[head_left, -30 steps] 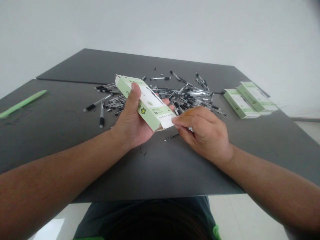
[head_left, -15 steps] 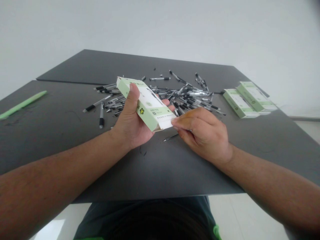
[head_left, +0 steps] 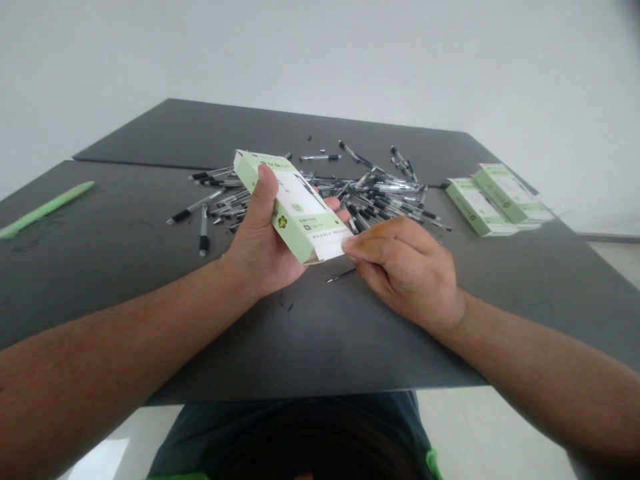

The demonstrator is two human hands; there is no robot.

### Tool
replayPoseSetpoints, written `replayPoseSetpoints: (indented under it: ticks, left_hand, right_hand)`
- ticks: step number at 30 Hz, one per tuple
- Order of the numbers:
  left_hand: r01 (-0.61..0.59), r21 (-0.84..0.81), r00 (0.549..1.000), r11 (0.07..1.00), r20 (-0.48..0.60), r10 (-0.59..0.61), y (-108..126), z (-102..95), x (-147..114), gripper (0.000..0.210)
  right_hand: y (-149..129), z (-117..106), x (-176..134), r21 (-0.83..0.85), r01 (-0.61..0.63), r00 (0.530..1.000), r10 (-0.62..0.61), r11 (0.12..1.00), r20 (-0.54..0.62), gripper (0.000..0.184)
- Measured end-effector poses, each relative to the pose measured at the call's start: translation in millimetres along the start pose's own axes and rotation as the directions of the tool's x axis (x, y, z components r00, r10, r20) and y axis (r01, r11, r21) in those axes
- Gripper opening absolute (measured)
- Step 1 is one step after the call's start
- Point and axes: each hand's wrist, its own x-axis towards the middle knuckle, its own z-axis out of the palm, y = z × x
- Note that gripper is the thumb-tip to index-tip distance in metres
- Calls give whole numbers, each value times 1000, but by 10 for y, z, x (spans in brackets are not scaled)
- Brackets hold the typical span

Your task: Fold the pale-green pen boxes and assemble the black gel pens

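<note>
A flat green-and-white cardboard box [head_left: 303, 207] is tilted above the table, its near end lower. My left hand [head_left: 260, 247] grips it from the left, thumb on the upper face and fingers beneath. At that near end a white flap [head_left: 331, 249] sticks out. My right hand [head_left: 407, 267] is closed, pinching the flap's right corner between thumb and index finger. Behind the box lies a loose pile of pens [head_left: 380, 193] with black grips and clear barrels. Under the hands a thin pen refill [head_left: 341, 275] rests on the table. The box's inside is hidden.
Two similar green-and-white boxes [head_left: 481, 207] lie side by side on the right. On the left is a long light-green stick-shaped object [head_left: 47, 209]. The dark grey table [head_left: 320, 360] has its near edge just before my lap, and a white wall stands behind.
The box has tipped very slightly in my left hand, its near end shifting a little. Both hands keep the same hold, and the pens have not moved.
</note>
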Motion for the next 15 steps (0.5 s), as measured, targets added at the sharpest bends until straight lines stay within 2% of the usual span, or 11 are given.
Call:
replayPoseSetpoints:
  ticks: [5,15]
  left_hand:
    - [-2,14,1000,1000,30,1,7,-22,8,50]
    - [5,25,999,1000,42,-6,-21,-48,-20,55]
  right_hand:
    - [-8,-3,12,4,5,1000,-5,1000,9,28]
    - [7,2,14,35,-13,999,12,999,31,16]
